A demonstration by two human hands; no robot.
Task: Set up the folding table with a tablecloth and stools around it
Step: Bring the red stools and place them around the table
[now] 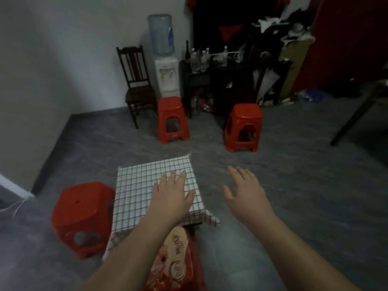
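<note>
A plain, dimly lit room in a home: at upper centre a water dispenser (167, 78) with a blue jug (161, 34) stands against the white wall (63, 49). A dark wooden chair (136, 85) is beside it, and bottles (199, 57) crowd a side table (195, 78) (clutter (289, 28) heaped at upper right). Red plastic stools (173, 119) dot the grey floor (294, 175).

Tablecloth (144, 185): matt woven cloth, checked. Stool (83, 208) at its 9 o'clock: glossy moulded plastic. Chair (138, 95) at 12 o'clock: dark polished wood. Floor (294, 175): matt, mottled.

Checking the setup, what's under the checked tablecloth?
Only a dark piece of the table shows below the tablecloth at its near corner. The tabletop itself is fully covered, so its surface can't be seen.
</note>
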